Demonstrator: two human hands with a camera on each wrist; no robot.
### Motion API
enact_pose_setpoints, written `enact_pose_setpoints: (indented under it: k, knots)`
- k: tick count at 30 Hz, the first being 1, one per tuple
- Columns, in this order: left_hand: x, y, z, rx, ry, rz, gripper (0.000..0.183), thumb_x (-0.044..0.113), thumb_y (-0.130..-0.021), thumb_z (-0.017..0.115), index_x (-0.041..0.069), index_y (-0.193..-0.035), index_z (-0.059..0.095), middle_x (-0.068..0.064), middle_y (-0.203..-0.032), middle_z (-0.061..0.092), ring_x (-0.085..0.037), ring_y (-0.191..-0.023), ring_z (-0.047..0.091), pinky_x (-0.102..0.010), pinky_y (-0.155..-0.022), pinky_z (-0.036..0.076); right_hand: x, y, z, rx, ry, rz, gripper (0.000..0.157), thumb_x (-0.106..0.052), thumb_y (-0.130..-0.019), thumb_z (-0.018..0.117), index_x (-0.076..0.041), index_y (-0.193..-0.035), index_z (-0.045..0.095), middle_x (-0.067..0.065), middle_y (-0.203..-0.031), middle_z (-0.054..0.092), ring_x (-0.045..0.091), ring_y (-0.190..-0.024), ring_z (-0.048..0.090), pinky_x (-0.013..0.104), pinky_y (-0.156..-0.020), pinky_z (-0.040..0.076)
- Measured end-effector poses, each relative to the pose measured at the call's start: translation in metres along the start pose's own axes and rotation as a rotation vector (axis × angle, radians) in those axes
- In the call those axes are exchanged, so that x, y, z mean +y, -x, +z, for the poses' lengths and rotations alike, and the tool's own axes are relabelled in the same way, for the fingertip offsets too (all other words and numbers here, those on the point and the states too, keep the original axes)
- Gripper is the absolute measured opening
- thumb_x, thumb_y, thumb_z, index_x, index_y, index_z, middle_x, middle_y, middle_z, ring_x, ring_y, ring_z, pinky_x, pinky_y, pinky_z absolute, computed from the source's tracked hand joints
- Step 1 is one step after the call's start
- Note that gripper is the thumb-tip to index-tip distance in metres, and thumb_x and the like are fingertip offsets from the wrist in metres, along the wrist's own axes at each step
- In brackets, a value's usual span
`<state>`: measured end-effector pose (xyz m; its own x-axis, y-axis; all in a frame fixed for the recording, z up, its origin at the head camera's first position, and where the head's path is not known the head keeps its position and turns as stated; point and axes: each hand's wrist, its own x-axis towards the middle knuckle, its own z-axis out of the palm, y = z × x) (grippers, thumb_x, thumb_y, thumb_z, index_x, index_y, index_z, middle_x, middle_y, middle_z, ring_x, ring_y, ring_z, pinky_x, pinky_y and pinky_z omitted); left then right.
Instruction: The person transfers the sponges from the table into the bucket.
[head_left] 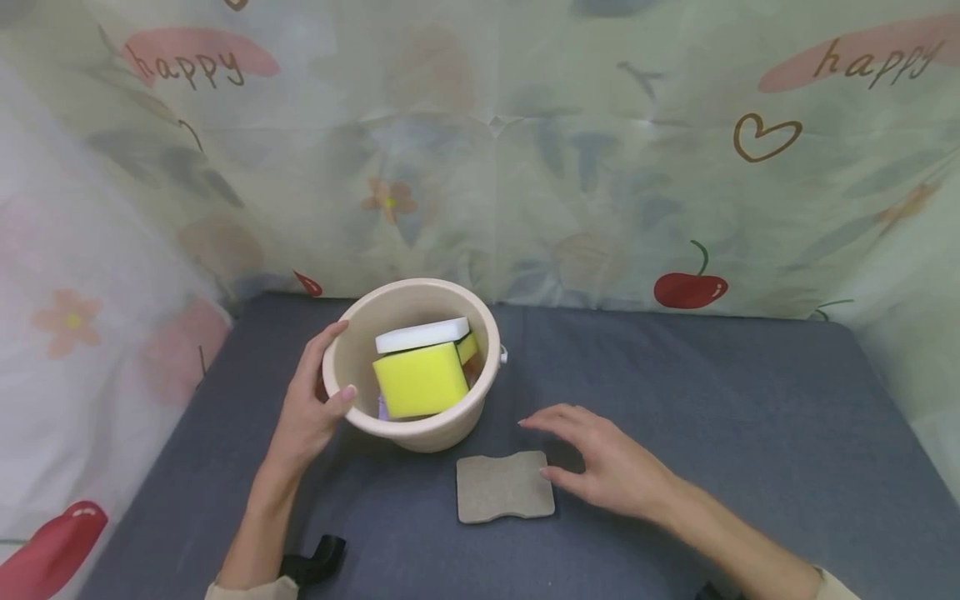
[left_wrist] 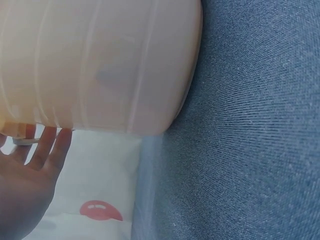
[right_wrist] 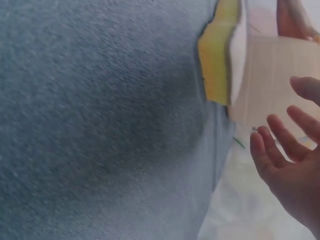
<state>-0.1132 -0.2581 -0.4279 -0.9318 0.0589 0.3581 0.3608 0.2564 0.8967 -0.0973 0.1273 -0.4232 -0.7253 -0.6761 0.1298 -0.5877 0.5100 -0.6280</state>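
Observation:
My left hand (head_left: 306, 408) holds a beige plastic bucket (head_left: 442, 435) by its left side, the thumb at the front of the rim. In the left wrist view, fingers of that hand (left_wrist: 27, 175) lie against the bucket's ribbed wall. Inside the bucket are a yellow sponge (head_left: 422, 381), a white block (head_left: 422, 334) and a bit of something purple, mostly hidden. On the table lies a waisted sponge (head_left: 504, 487), grey on top and yellow below. My right hand (head_left: 611, 462) hovers at its right edge, fingers spread and apart from it in the right wrist view.
The table is covered with dark blue-grey cloth (head_left: 675, 400). Behind it hangs a printed curtain (head_left: 525, 167), with more curtain at both sides. A white handle joint (head_left: 503, 355) sticks out on the bucket's right. Black straps (head_left: 315, 562) show near my left wrist.

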Motion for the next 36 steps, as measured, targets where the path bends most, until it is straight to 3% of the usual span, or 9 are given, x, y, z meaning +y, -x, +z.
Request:
enact_pose_setpoints:
  k: [13, 24, 36]
  knots:
    - [0.001, 0.001, -0.001, 0.011, 0.025, -0.002, 0.073, 0.02, -0.086, 0.071, 0.019, -0.152, 0.041, -0.004, -0.15, 0.036, -0.026, -0.12, 0.046, -0.019, -0.087, 0.05, -0.002, -0.004, 0.015, -0.106, -0.012, 0.009, 0.054, -0.021, -0.086, 0.076, -0.018, -0.136, 0.059, -0.008, -0.131, 0.056, 0.009, -0.12, 0.053, 0.037, -0.1, 0.046]
    - [0.001, 0.0, 0.002, 0.005, 0.041, 0.012, 0.074, 0.021, -0.086, 0.072, 0.017, -0.152, 0.04, -0.005, -0.149, 0.036, -0.027, -0.121, 0.046, -0.019, -0.088, 0.05, -0.001, -0.002, 0.024, -0.23, 0.018, 0.079, 0.062, -0.028, -0.087, 0.075, -0.017, -0.144, 0.053, -0.003, -0.136, 0.055, 0.015, -0.125, 0.051, 0.041, -0.103, 0.043]
    - [0.001, 0.0, 0.001, 0.007, 0.021, -0.001, 0.073, 0.021, -0.086, 0.072, 0.02, -0.152, 0.04, -0.004, -0.15, 0.036, -0.026, -0.121, 0.046, -0.018, -0.089, 0.049, -0.002, -0.003, 0.034, -0.255, 0.063, 0.058, 0.068, -0.027, -0.082, 0.079, -0.012, -0.143, 0.052, 0.0, -0.136, 0.053, 0.019, -0.121, 0.049, 0.039, -0.098, 0.045]
